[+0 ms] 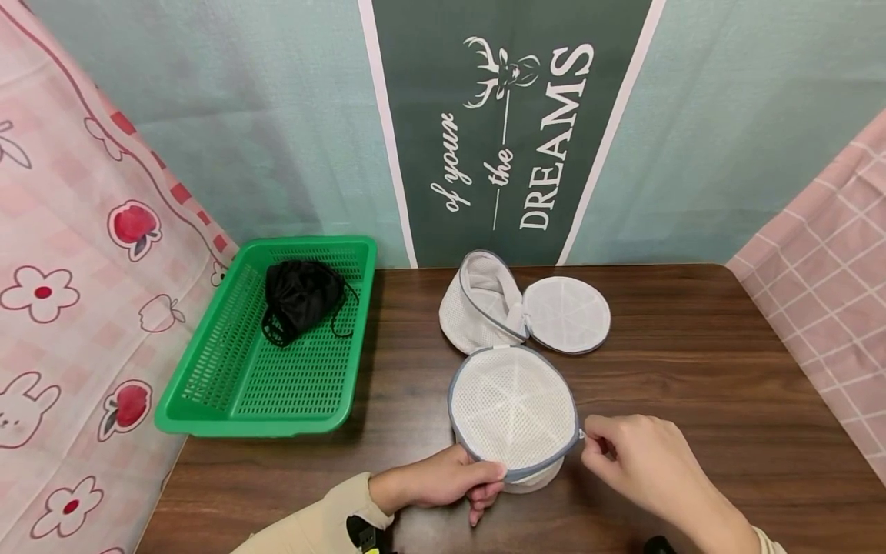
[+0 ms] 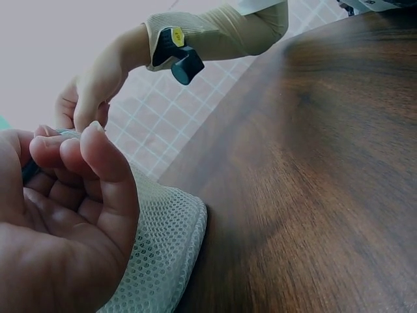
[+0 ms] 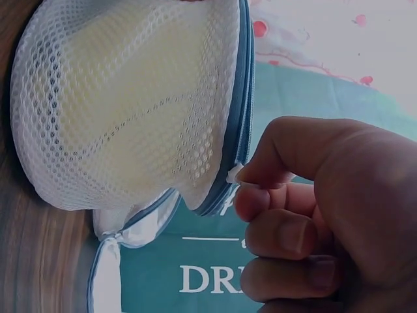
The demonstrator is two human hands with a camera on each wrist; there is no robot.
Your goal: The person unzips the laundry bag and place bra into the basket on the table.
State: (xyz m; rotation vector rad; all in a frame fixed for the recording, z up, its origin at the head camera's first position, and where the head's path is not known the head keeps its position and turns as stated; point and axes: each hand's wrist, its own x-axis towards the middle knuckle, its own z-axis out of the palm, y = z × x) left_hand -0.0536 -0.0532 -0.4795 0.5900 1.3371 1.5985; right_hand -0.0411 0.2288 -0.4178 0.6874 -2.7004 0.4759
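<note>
A round white mesh laundry bag point(image 1: 514, 406) with a grey-blue zipper rim stands on the wooden table point(image 1: 692, 369) in front of me. My left hand point(image 1: 453, 478) grips its near left edge, fingers curled round the rim point(image 2: 78, 176). My right hand point(image 1: 640, 462) pinches the small white zipper pull point(image 3: 232, 174) at the bag's right side. A second mesh bag point(image 1: 484, 304) lies open behind it, its round lid point(image 1: 566, 314) flipped out to the right.
A green plastic basket point(image 1: 228, 385) sits at the left of the table with a black drawstring pouch point(image 1: 299, 298) inside. Patterned cloths hang at both sides and a green banner at the back.
</note>
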